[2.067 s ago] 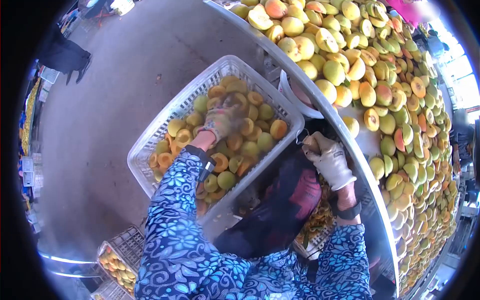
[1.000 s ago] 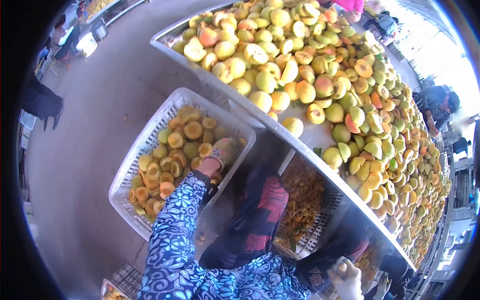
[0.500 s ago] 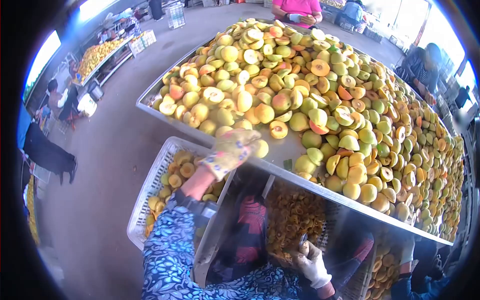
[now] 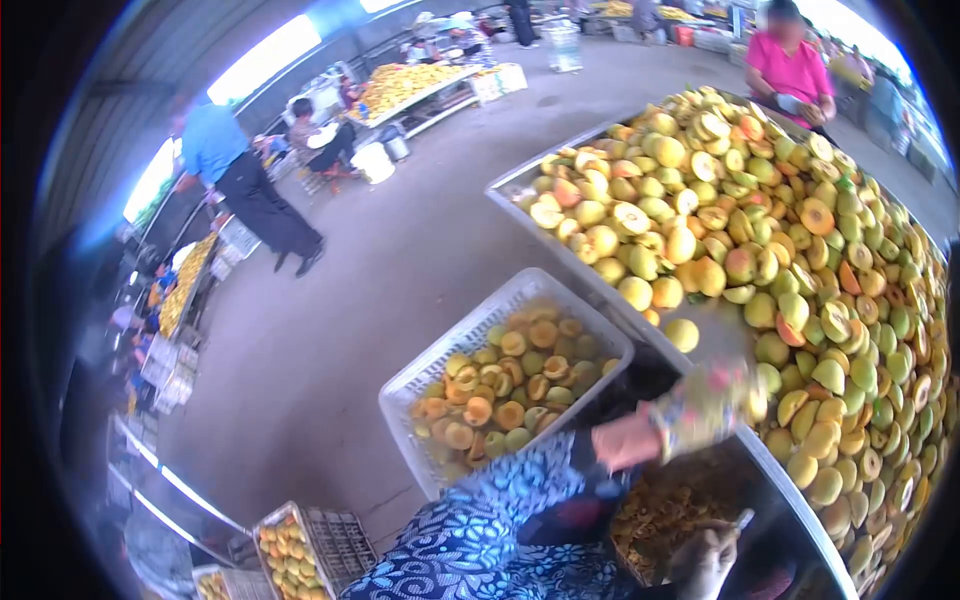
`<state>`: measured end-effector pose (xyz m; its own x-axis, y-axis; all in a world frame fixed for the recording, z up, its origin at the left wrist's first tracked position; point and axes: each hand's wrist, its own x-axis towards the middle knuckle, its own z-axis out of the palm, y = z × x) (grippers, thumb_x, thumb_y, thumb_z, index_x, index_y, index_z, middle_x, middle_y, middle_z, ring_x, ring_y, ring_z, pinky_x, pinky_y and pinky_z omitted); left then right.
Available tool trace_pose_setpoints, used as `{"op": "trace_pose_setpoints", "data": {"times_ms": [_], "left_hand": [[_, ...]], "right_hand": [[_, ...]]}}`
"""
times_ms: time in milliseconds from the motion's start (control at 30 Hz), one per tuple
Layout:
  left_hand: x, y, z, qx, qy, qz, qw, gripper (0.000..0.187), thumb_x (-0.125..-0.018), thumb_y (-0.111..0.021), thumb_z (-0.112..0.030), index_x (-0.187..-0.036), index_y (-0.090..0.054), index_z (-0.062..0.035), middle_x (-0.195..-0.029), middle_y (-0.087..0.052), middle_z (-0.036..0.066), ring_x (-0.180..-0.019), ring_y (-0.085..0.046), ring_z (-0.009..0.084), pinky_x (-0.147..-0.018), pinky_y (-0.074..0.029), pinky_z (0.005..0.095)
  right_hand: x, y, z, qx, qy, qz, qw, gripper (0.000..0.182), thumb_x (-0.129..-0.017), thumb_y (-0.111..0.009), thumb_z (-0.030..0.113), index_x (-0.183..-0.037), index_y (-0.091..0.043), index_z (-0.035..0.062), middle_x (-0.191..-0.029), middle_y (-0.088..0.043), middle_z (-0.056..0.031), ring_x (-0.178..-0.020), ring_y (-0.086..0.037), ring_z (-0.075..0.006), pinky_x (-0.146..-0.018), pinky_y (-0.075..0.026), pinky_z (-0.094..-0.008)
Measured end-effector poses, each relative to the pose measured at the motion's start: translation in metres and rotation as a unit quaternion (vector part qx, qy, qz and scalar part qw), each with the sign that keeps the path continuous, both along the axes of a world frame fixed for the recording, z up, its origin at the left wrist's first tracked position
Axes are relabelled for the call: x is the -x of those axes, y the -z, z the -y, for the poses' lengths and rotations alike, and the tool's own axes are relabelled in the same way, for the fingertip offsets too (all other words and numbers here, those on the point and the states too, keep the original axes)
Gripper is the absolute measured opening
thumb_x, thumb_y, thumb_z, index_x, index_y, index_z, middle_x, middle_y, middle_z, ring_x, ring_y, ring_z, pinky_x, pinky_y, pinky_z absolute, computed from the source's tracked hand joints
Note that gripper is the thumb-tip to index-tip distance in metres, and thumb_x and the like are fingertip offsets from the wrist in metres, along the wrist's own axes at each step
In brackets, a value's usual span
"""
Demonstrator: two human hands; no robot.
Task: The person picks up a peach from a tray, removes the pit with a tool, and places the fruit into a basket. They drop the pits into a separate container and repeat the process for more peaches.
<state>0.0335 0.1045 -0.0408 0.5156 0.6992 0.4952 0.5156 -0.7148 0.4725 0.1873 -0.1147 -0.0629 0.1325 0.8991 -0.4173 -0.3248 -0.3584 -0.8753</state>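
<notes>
A patterned glove covers my left hand [image 4: 712, 405], which is over the near edge of the metal table [image 4: 640, 320]. Its fingers are smeared by motion beside the heaped yellow-green fruit halves [image 4: 800, 325], and I cannot tell whether they grip one. Lower down, my right hand [image 4: 703, 562], in a white glove, is closed around a small metal-tipped tool [image 4: 743, 519]. Beneath that hand is a container of brownish fruit scraps [image 4: 665, 515]. A single round fruit [image 4: 682, 335] lies near the table edge, left of my left hand.
A white plastic basket [image 4: 400, 400] of pitted fruit halves stands left of the table. On the floor at lower left is a crate [image 4: 340, 535] of fruit. Across the table a person in pink [image 4: 790, 70] handles fruit. Another person [image 4: 235, 170] walks at the left.
The view has swung left, so the table appears farther right and more crates show. My left hand has shifted right along the table edge. The right hand still has the tool.
</notes>
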Motion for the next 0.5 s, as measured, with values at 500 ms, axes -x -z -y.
{"op": "trace_pose_setpoints", "data": {"times_ms": [500], "left_hand": [[-0.003,0.071,0.185,0.536,0.219,0.585,0.568,0.039,-0.099,-0.058,-0.022,-0.132,-0.052,-0.0035,-0.113,-0.061,0.006,-0.101,-0.059,0.0139,-0.086,-0.048,0.0268]], "right_hand": [[0.010,-0.045,0.000,-0.207,-0.202,0.095,0.953,0.040,-0.092,-0.069,0.027,-0.120,-0.059,0.0006,-0.100,-0.062,-0.0020,-0.088,-0.057,-0.0121,-0.079,-0.047,-0.0267]]}}
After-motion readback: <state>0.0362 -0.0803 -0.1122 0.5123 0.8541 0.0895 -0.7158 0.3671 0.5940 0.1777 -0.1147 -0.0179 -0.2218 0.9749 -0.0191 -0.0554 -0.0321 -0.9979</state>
